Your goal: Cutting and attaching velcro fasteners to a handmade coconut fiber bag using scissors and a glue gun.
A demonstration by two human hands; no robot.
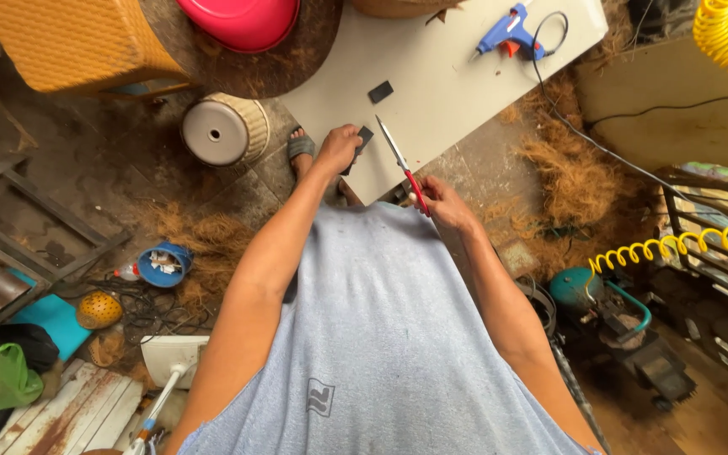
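Head view, looking down: your right hand is closed on the red handles of the scissors, blades parted and pointing up-left — their long axis runs toward the small dark piece pinched in your left hand's fingers, just left of the tips. Beyond, a second dark piece lies loose on the white tabletop.

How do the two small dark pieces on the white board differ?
The nearer dark piece is pinched in the left hand at the board's edge; the farther dark piece lies flat, untouched. The nearer is partly hidden by fingers; the farther shows whole. Both look dark, flat and rectangular.
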